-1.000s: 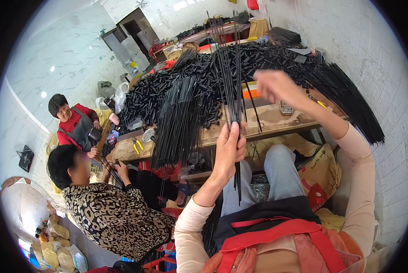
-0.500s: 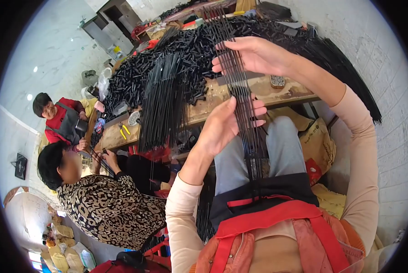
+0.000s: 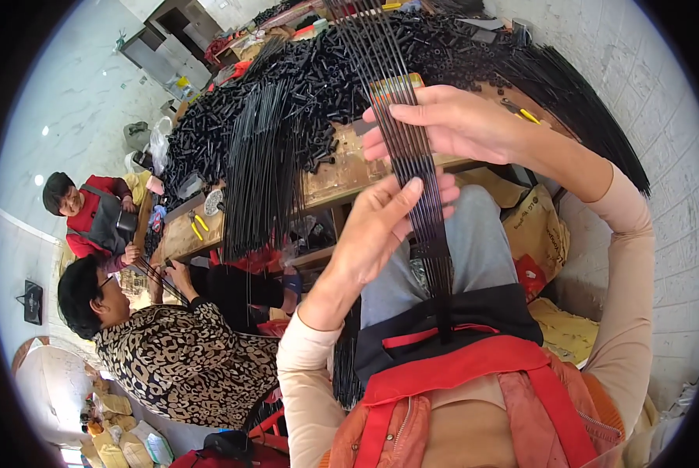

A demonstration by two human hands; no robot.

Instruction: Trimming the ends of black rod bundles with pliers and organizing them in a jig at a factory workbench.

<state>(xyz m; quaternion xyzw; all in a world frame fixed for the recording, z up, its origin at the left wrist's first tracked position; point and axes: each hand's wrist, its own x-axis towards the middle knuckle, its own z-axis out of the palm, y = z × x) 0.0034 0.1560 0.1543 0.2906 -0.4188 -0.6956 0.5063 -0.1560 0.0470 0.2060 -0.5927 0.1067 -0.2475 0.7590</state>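
Pinching a fanned bundle of thin black rods [image 3: 412, 156], the right hand [image 3: 459, 125] grips from above with fingers curled, while the left hand [image 3: 381, 226], fingers pressed together, flattens the rods over the lap. The rods appear gathered but not yet evened, and many more lie on the wooden bench [image 3: 342, 168] amid black tube pieces [image 3: 287, 86]. Room is tight: bench edge ahead, a seated co-worker [image 3: 178, 351] left, a tiled wall [image 3: 661, 156] right.
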